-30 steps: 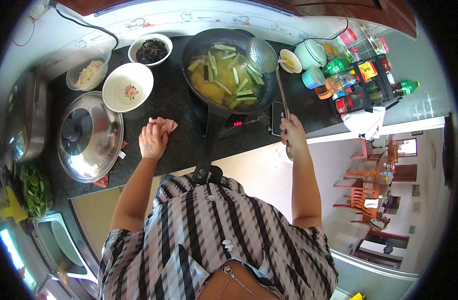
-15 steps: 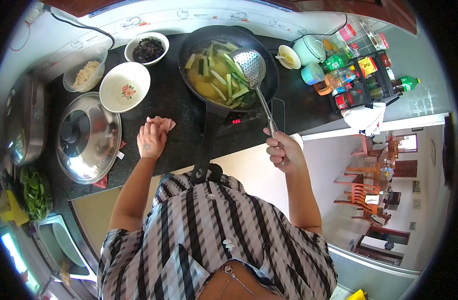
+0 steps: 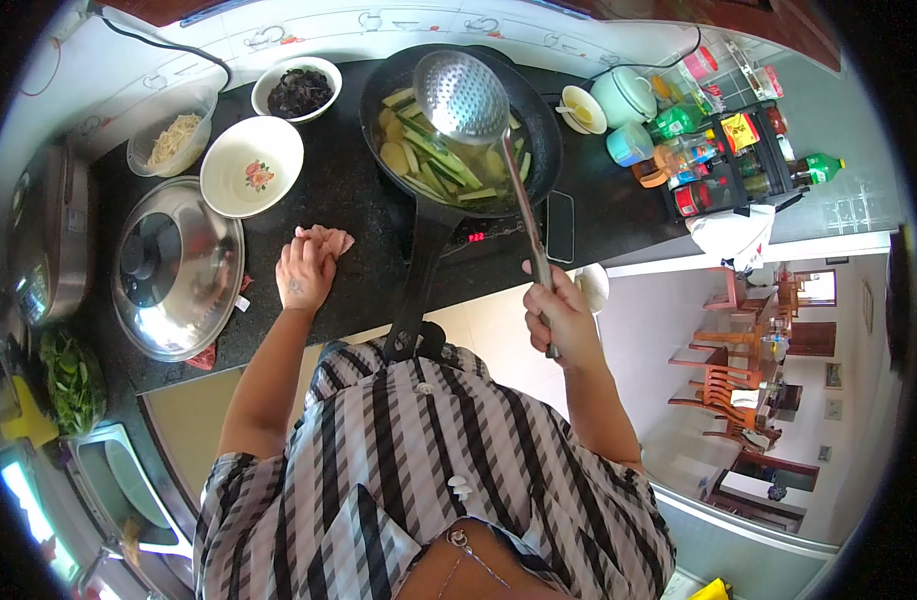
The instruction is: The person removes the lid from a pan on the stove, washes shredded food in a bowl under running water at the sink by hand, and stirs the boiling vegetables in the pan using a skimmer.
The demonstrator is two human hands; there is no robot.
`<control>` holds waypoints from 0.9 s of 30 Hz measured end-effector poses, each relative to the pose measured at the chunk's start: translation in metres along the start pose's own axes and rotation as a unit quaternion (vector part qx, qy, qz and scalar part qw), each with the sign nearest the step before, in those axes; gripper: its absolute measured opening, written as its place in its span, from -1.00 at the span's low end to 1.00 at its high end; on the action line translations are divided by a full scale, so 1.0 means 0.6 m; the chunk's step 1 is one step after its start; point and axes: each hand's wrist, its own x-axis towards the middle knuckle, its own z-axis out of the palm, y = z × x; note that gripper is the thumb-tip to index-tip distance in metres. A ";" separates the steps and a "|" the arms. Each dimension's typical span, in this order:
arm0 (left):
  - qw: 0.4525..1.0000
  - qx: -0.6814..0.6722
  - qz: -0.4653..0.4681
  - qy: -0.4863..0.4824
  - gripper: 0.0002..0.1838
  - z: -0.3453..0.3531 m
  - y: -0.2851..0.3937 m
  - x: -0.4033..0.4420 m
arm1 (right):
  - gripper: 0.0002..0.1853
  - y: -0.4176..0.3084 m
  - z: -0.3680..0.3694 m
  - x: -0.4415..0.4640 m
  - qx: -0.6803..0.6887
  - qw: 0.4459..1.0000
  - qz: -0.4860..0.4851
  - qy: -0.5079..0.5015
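My right hand is closed round the handle of a perforated metal skimmer. The skimmer's head hangs above the left and middle of a dark wok. Green strips and yellow slices lie in yellowish liquid inside the wok, partly hidden by the skimmer. On the dark counter left of the wok handle, my left hand rests with its fingers pressed on a pinkish cloth.
Left are an empty flowered bowl, a bowl of dark food, a tub of pale shreds and a glass lid. Right are a phone, a small yellow-lined bowl and a bottle rack.
The skimmer has gone from the wok's right edge, through the food, to above its left and middle. The green strips have shifted. My right hand has come down and left; my left hand stays.
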 end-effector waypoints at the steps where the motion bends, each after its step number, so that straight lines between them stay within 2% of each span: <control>1: 1.000 -0.001 -0.002 -0.001 -0.58 0.001 0.000 0.000 | -0.64 -0.004 -0.005 0.008 -0.012 1.000 -0.014 0.012; 5: 1.000 -0.004 -0.012 -0.019 -0.59 0.000 0.000 -0.001 | -0.66 -0.002 -0.046 0.071 -0.124 0.983 -0.101 0.093; 7: 1.000 -0.006 -0.013 -0.018 -0.59 0.000 0.001 0.000 | -0.68 -0.007 -0.061 0.103 -0.146 0.971 -0.108 0.156; 12: 1.000 -0.006 -0.006 -0.001 -0.59 -0.003 0.002 -0.001 | -0.75 -0.014 -0.105 0.147 -0.117 0.978 -0.086 0.146; 15: 1.000 -0.005 -0.005 0.001 -0.62 -0.003 0.001 -0.002 | -0.86 -0.012 -0.106 0.168 -0.051 0.989 -0.037 0.135; 21: 1.000 -0.012 -0.012 -0.013 -0.68 -0.010 0.006 0.002 | -0.86 -0.015 -0.082 0.198 0.127 0.989 0.080 0.003; 27: 1.000 -0.002 -0.012 -0.015 -0.67 -0.008 0.005 0.002 | -0.70 -0.015 -0.068 0.199 0.314 0.922 0.179 -0.142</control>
